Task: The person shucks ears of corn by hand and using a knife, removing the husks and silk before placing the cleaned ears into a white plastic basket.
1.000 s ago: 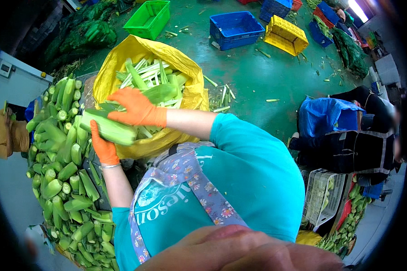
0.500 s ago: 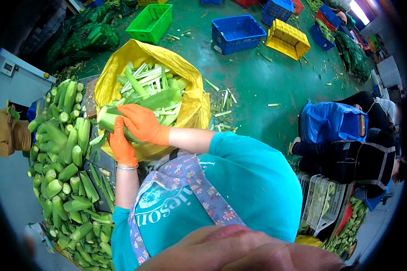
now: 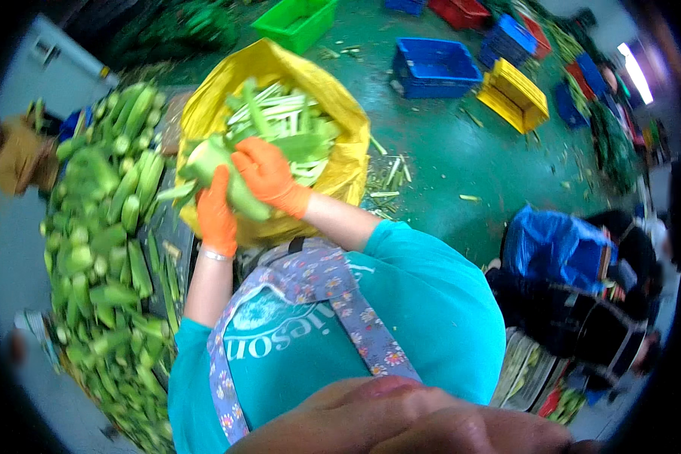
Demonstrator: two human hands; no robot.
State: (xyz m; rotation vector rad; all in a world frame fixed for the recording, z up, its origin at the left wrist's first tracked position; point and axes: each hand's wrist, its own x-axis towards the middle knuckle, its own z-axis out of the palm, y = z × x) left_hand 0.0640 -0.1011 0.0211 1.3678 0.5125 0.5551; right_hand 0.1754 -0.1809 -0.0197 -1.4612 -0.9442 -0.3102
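Note:
An ear of corn (image 3: 206, 157) in green husk, its pale blunt end facing up and left, is held over the near left rim of a yellow sack (image 3: 346, 185). My left hand (image 3: 217, 216), in an orange glove, is closed around its near side. My right hand (image 3: 272, 180), gloved alike, grips the ear's right side with bent fingers. Between my hands a broad green husk leaf (image 3: 247, 200) hangs down, and another loose leaf (image 3: 176, 192) sticks out leftward. Inside the sack lie cut husk strips and leaves (image 3: 291, 113).
A long heap of corn ears (image 3: 113, 257) runs along my left. Green (image 3: 295, 26), blue (image 3: 436, 69) and yellow (image 3: 512, 97) crates stand on the green floor ahead. Husk scraps (image 3: 390, 174) litter the floor right of the sack. People work beside a blue bag (image 3: 556, 246) at right.
The whole view has shifted a little. My right hand has slid off the top of the ear toward its right side, and a husk leaf now hangs lower between my hands.

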